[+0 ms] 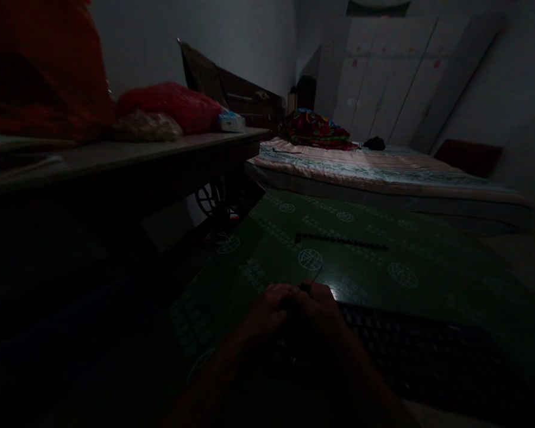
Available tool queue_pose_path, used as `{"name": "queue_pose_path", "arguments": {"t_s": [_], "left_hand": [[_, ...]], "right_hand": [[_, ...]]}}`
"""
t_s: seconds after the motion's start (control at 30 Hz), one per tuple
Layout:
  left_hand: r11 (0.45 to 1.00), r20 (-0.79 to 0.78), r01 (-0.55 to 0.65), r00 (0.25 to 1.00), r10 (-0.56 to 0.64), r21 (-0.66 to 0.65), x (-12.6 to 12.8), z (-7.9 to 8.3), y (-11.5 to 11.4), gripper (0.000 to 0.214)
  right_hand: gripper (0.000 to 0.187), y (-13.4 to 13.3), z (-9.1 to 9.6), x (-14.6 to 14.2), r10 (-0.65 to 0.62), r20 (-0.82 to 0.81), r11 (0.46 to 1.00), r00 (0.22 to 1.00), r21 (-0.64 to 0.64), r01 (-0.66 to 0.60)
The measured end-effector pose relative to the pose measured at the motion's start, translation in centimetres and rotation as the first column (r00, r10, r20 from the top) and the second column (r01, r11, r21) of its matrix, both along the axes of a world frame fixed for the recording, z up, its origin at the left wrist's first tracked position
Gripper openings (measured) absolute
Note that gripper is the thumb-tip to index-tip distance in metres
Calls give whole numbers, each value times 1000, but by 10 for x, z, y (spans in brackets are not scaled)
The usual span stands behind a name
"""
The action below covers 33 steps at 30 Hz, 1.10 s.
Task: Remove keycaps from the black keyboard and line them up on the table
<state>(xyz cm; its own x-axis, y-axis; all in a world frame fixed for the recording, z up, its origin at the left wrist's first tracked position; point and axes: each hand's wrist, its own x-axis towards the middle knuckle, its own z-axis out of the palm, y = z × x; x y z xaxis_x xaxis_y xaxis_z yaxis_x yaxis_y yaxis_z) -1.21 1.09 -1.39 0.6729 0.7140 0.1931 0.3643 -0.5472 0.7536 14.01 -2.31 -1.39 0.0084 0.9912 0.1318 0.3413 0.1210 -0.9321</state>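
The room is very dark. My left hand [265, 312] and my right hand [321, 312] meet at the near edge of a green printed sheet [361, 261] with white round emblems. Both hands have their fingers curled and pressed together over something small that I cannot make out. A dark, dotted fabric [428, 351] lies under and to the right of my right hand. A thin dark strip [341, 241] lies across the sheet beyond my hands.
A long table [129, 154] on the left carries a red bag [173, 104], a pale bundle [145, 126] and an orange-red mass [40, 71]. A sewing-machine treadle frame [211, 199] stands beneath. Behind is a bed [374, 169] with colourful cloth [314, 129], and white cupboards [383, 71].
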Motion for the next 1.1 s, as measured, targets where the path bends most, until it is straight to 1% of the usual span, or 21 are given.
{"name": "queue_pose_path", "arguments": {"t_s": [0.2,0.33,0.4,0.5,0.57,0.67,0.83,0.93,1.1], "left_hand": [[999,-73,8,997,-4,52,1,6,-5,32],[996,-92,7,996,1,88,1,6,-6,32],[996,-90,-5,996,13,85,1,5,-7,28],[996,-74,-21,997,28,91,3,4,-7,24],[996,-60,-18,998,23,92,3,4,-6,23],[997,-46,-3,999,6,79,2,4,-4,23],[997,-56,17,998,-12,82,1,8,0,23],[999,-21,8,1000,-7,44,2,13,-1,23],[989,98,-61,992,74,-132,4,18,-4,17]], "right_hand": [[32,1,1,2,2,-34,1000,999,-6,-2],[29,1,3,2,-10,-119,1000,993,-24,7],[29,1,6,2,-23,-162,999,987,-31,18],[29,1,8,2,-17,-163,1000,986,-28,13],[28,1,8,2,-7,-158,1000,987,-29,2],[29,1,6,3,0,-193,1000,981,-23,-5],[29,0,8,3,11,-254,1000,967,-13,-15],[29,-1,13,4,18,-276,1000,961,-14,-23],[30,-1,14,4,29,-265,1000,964,18,-25]]}}
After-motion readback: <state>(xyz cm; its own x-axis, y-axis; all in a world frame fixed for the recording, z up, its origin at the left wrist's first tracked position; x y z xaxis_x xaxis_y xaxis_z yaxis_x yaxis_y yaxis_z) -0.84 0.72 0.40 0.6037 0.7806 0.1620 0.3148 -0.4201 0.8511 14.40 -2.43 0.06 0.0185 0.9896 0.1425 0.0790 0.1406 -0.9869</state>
